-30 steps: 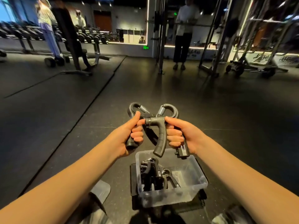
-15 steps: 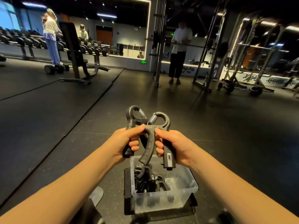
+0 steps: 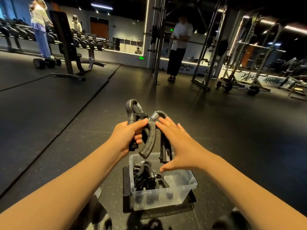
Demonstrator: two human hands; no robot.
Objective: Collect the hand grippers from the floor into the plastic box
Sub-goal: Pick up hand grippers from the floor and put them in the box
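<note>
**Hands.** Left hand [image 3: 126, 136]: clenched round one handle of the first hand gripper [image 3: 131, 110], spring end up, as it was half a second ago. Right hand [image 3: 179, 146]: fingers now straight and spread, its grasp released; half a second ago it was wrapped round its own gripper.

**Second hand gripper** [image 3: 150, 138]: between the two hands, just beside the right palm, handles pointing down over the far rim of the box. Whether anything still touches it cannot be told.

**Plastic box** [image 3: 186, 190]: on the floor [image 3: 232, 130], below and nearer than both hands.

**Stored hand grippers** [image 3: 144, 175]: several, heaped in the box on the left-hand side.

**Status, judged.** Second gripper is being let go into the box; first gripper is next.
</note>
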